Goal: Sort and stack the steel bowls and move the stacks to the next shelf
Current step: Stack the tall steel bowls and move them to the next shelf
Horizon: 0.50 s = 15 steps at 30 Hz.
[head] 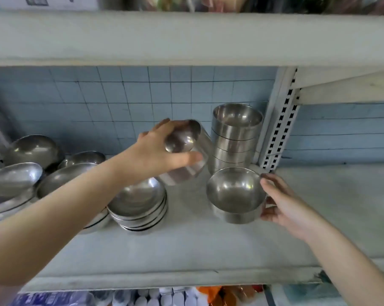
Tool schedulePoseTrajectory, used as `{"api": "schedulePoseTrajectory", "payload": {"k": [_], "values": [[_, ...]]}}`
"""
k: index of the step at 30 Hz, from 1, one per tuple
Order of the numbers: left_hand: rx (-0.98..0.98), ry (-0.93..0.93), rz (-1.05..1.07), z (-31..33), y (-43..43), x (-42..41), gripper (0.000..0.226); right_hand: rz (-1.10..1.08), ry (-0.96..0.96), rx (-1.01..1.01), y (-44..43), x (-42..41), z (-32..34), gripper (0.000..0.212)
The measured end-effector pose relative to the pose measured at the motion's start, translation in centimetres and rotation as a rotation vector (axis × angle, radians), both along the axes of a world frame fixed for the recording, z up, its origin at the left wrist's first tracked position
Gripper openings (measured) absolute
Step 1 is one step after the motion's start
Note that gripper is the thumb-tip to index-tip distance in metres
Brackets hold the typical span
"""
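1. The steel bowls (235, 133) were shiny silver-grey, with pale glints.
2. The shelf board (186, 246) was dull whitish grey.
3. The back wall (124, 100) was pale blue, crossed by a dark grid of thin lines.
4. The upright post (281, 129) was white with 2 rows of black slots.

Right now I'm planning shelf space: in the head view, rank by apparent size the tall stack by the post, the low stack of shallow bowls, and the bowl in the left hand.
1. tall stack
2. low stack, nearer the camera, so unsure
3. tilted bowl in the left hand
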<state>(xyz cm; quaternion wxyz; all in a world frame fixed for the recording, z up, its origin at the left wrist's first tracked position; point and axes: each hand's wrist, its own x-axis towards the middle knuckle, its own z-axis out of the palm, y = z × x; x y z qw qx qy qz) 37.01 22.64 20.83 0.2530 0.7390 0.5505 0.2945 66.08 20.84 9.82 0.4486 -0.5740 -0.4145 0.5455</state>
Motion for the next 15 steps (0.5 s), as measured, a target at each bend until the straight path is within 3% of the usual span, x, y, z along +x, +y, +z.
{"api": "schedulePoseTrajectory", "payload": {"k": [6, 9, 12, 15], "values": [[-0.083, 0.032, -0.052, -3.7, -2.0, 7.5, 0.086, -0.038, -0.073, 0.008, -1.9, 4.0, -4.0, 0.018], [-0.095, 0.072, -0.071, -4.3, -3.0, 9.7, 0.083, 0.107, -0.128, 0.052, -2.5, 5.3, -4.6, 0.051], [-0.095, 0.126, -0.079, -4.3, -3.5, 11.0, 0.084, 0.249, -0.263, 0.191, -3.6, 5.5, -4.5, 0.061], [-0.112, 0.188, -0.070, -4.3, -3.1, 12.3, 0.090, 0.251, -0.293, 0.276, -3.7, 5.6, -6.0, 0.082]]}}
